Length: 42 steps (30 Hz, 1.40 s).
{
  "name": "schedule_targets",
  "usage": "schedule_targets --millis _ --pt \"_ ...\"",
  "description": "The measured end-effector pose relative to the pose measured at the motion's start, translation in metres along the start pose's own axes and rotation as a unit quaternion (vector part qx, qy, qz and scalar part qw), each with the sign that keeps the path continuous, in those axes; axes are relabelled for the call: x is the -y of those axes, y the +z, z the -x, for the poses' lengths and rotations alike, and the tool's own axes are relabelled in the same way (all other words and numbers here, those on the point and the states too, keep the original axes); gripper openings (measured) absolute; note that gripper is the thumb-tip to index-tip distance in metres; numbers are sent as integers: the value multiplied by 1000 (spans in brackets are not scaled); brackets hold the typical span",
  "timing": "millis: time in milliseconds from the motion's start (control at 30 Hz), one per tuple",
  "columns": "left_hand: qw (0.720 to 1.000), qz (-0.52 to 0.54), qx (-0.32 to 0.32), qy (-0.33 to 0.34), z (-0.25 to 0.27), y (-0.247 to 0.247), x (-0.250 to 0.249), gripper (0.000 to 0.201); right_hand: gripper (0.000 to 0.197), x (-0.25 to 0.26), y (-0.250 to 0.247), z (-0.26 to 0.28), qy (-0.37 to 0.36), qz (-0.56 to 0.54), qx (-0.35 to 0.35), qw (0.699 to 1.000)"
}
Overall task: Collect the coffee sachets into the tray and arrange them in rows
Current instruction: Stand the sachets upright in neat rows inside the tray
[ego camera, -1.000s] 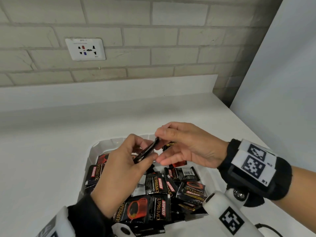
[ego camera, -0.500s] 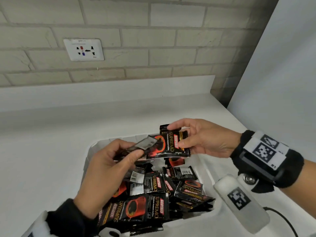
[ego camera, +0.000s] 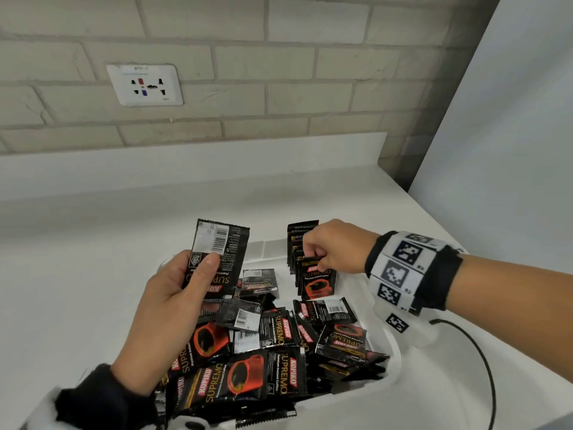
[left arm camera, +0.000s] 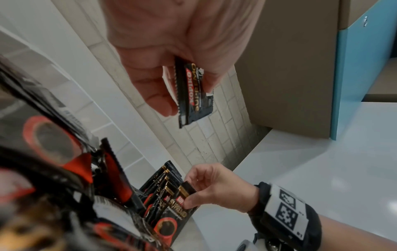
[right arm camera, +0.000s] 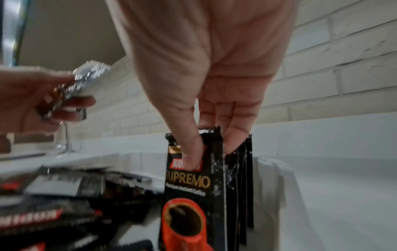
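Observation:
A white tray [ego camera: 392,352] on the counter holds a loose heap of black coffee sachets [ego camera: 263,346]. At its far right corner several sachets stand upright in a row [ego camera: 302,240]. My right hand [ego camera: 335,248] pinches the top edge of the front sachet of that row [ego camera: 317,280], thumb on its printed face [right arm camera: 194,152]. My left hand [ego camera: 173,305] holds one sachet [ego camera: 217,256] upright above the tray's left side, barcode side toward me, thumb across it. The left wrist view shows that sachet [left arm camera: 194,91] edge-on between thumb and fingers.
The white counter [ego camera: 77,274] runs left and behind the tray to a low backsplash and a brick wall with a socket plate [ego camera: 144,85]. A pale panel [ego camera: 511,150] closes off the right side. A black cable [ego camera: 483,367] curves over the counter right of the tray.
My right hand carried its sachet to the upright row at the tray's far right and lowered it there. My left hand turned its sachet upright and raised it.

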<state>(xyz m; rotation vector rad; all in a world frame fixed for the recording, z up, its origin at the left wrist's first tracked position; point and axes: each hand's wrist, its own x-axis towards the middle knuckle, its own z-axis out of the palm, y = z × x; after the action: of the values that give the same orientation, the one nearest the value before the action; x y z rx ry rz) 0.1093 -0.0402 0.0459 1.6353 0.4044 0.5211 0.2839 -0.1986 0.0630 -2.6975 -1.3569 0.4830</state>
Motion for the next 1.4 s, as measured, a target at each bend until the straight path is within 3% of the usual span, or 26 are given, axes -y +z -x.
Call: schedule_targets --millis 367,500,667,833,933,1033,1133,1233,1267,1333,1400 --pt "1000 11 13 -16 0 -4 3 25 18 -2 12 -1 -26 100 -24 994" --pt "999 10 35 -18 1 1 2 16 16 -1 11 0 -33 162 -54 985" --pt "998 -10 49 -31 0 3 3 12 33 -1 9 -1 -42 248 -92 963" --pt "997 -22 62 -46 -4 6 6 10 41 -4 6 -1 -22 234 -107 966" --pt "997 -12 72 -28 -6 8 3 17 38 -3 -8 5 -4 149 -142 979" --pt "995 -32 65 74 -6 8 -2 18 26 3 -26 14 37 -68 -158 984" --pt "978 -57 77 184 -2 7 -10 18 14 15 -34 26 23 -323 -82 943" --pt "949 -118 90 277 -2 9 -13 22 32 30 -27 35 -16 -445 55 893" --pt "941 -138 91 294 -3 10 -12 31 41 34 -25 37 -28 -489 80 868" --pt "935 -157 103 302 -3 12 -10 45 46 38 -20 38 -56 -554 93 826" --pt "926 -166 124 315 -2 13 -10 31 34 40 -21 39 -76 -547 71 831"
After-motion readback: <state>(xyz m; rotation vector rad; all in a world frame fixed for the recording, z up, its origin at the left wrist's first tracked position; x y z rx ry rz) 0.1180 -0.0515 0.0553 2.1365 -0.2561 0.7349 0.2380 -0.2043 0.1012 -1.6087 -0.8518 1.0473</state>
